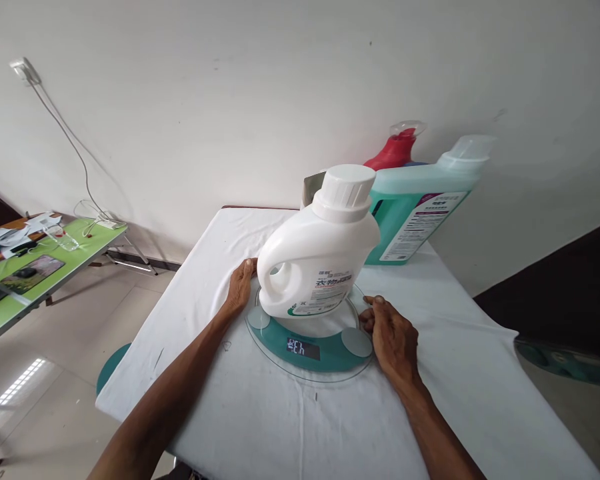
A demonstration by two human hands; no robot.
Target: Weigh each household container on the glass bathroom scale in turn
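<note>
A white laundry detergent bottle [325,247] with a ribbed white cap and a side handle stands on a round glass weighing scale [313,353]. The scale has a teal band and a lit digital display with its figures upside down to me. My left hand [240,287] is closed at the scale's left edge, its fingertips partly hidden beside the bottle. At the right edge my right hand [393,333] has its fingers curled against the glass rim, thumb and forefinger close together. Neither hand appears to touch the bottle.
Behind the bottle, a green liquid jug [417,207], a red bottle [393,152] and a partly hidden box [313,187] stand by the wall. White cloth [215,373] covers the table. Left is a green desk [87,240] with papers and a mouse; a teal stool [114,367] is below.
</note>
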